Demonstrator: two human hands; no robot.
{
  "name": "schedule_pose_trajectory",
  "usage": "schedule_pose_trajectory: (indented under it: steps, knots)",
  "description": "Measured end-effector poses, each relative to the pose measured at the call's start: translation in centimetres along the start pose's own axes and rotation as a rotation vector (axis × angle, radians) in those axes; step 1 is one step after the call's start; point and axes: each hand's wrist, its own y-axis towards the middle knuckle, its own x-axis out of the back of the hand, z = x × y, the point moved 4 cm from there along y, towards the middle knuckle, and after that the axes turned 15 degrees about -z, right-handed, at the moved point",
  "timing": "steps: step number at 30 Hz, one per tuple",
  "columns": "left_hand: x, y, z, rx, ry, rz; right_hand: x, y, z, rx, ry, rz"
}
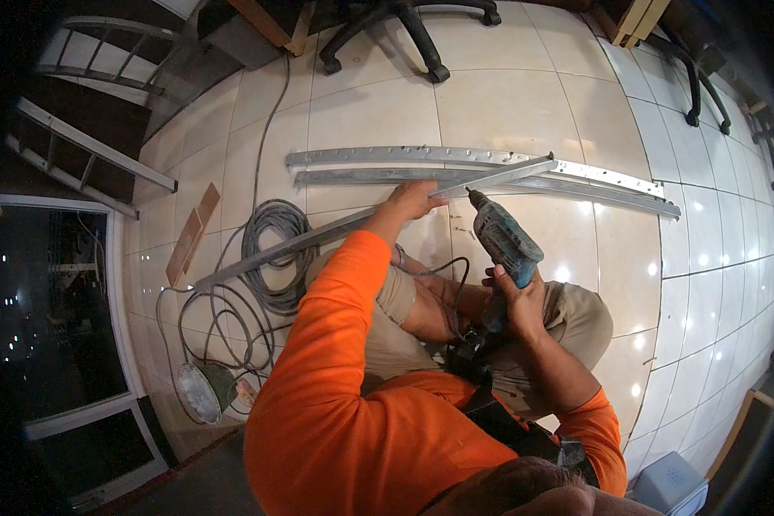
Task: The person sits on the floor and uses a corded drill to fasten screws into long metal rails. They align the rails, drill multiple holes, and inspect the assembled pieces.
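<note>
My left hand (414, 199) is closed on a long grey metal channel (499, 178), which slants from the cable coil up to the right. The channel's right end lies across two more metal strips on the tiled floor: a perforated one (387, 156) and a plain one (353, 178). In my right hand (521, 297) is a teal and black power drill (506, 241), gripped by its handle. The drill's bit points up and left, close to the channel; I cannot tell whether they touch. Several small screws (461, 227) lie on the floor between my hands.
A coiled grey cable (275, 258) and a round lamp (202, 392) lie at the left, near brown board pieces (193, 234) and a ladder (82, 159). Wheeled chair bases (397, 21) stand at the far side. A grey-blue bin (671, 486) is at the lower right.
</note>
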Motion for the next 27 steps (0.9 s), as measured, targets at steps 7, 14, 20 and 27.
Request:
schedule_pose_trajectory:
  steps: [7, 14, 20, 27]
  knots:
    - [-0.3, -0.3, -0.5, -0.017, 0.002, -0.031, 0.0, 0.1, -0.1, 0.033, -0.011, -0.008]
    - [-0.6, -0.3, 0.0, -0.02, 0.031, -0.002, -0.1, 0.0, 0.0, 0.002, -0.027, -0.006]
    - [-0.3, -0.5, -0.4, -0.052, 0.022, -0.018, 0.2, 0.2, -0.4, 0.021, -0.077, -0.014]
    - [0.5, -0.6, -1.2, -0.057, 0.039, 0.001, 0.0, 0.5, -0.8, 0.066, -0.038, -0.017]
